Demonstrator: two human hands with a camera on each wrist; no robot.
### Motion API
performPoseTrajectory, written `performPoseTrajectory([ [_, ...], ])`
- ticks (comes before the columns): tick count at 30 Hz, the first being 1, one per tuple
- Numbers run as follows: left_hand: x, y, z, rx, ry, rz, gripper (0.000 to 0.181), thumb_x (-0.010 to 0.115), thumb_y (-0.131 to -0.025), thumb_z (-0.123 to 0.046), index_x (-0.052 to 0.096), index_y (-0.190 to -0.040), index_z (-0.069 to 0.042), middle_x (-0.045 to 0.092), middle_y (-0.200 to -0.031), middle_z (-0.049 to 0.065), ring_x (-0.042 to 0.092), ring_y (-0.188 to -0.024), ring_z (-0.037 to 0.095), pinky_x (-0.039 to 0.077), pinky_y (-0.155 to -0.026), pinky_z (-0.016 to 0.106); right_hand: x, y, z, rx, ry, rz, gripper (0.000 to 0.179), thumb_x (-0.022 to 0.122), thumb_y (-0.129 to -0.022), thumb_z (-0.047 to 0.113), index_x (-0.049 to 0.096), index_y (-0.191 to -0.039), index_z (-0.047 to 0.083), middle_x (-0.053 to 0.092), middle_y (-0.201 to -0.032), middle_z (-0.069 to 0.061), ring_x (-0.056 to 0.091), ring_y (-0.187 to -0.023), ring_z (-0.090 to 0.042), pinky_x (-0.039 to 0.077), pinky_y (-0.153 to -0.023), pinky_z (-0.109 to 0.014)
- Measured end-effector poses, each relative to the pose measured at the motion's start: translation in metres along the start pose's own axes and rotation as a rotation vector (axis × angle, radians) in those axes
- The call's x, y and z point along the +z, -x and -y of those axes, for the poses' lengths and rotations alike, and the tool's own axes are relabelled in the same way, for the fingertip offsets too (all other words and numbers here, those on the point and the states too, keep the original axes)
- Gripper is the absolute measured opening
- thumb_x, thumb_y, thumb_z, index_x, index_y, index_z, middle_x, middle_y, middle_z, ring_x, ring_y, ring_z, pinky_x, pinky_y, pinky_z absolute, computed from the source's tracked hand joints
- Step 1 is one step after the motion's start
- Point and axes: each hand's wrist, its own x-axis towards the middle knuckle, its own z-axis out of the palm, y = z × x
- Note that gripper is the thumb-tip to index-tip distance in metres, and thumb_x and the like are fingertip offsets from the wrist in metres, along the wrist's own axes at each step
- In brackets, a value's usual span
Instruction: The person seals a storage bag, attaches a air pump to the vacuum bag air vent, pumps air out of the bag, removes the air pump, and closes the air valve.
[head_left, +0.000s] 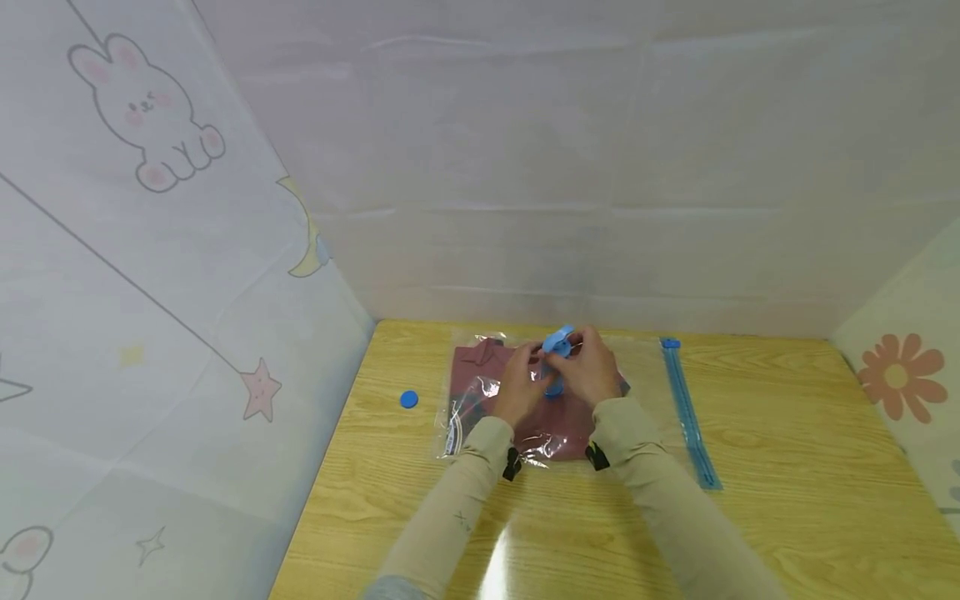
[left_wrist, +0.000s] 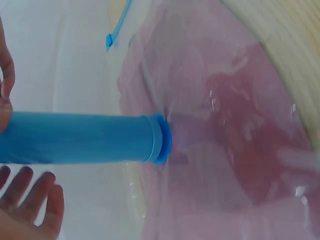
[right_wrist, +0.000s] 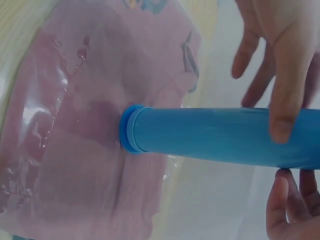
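A blue hand pump [head_left: 553, 385] stands upright on a clear plastic bag [head_left: 647, 379], its flanged end [right_wrist: 131, 129] pressed against the film. Inside the bag lies a folded dusty-red shirt [head_left: 471, 367] with a collar. My right hand [head_left: 591, 371] pinches the pump's upper part, just under its light-blue top [head_left: 558, 337]. On the other side, my left hand [head_left: 520, 387] is spread beside the barrel. Its thumb lies across the barrel in the right wrist view, while in the left wrist view its fingertips [left_wrist: 47, 177] stand slightly apart from it.
A blue round cap [head_left: 408, 399] lies on the wooden table [head_left: 360, 483], left of the bag. Along the bag's right edge runs a blue zip strip [head_left: 686, 408] with a slider at its far end. Patterned sheets [head_left: 487, 167] enclose the table's back and sides.
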Motion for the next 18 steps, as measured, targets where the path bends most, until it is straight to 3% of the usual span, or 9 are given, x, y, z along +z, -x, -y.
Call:
performPoseTrajectory([
  [9,0.013,0.005,0.002,-0.129,0.061,-0.057,0.048,0.073,-0.085,-0.028,0.052,-0.124,-0.009,0.06,-0.124,0.007,0.062,-0.112,0.026,0.051,-0.096,0.036,0.004,0.0,0.002,-0.06,0.089,-0.023,0.045,0.068,-0.086,0.042,0.055,-0.113,0.009,0.057,-0.108,-0.01,0.057,-0.09,-0.026,0.048,-0.072,-0.035],
  [18,0.025,0.004,0.005,-0.086,0.047,-0.155,0.046,0.076,-0.081,-0.022,0.054,-0.12,-0.007,0.063,-0.118,0.009,0.065,-0.106,0.026,0.053,-0.092,0.036,0.003,0.001,0.004,-0.026,0.08,-0.022,0.05,0.069,-0.086,0.043,0.052,-0.116,0.006,0.056,-0.11,-0.013,0.057,-0.091,-0.028,0.05,-0.07,-0.036],
])
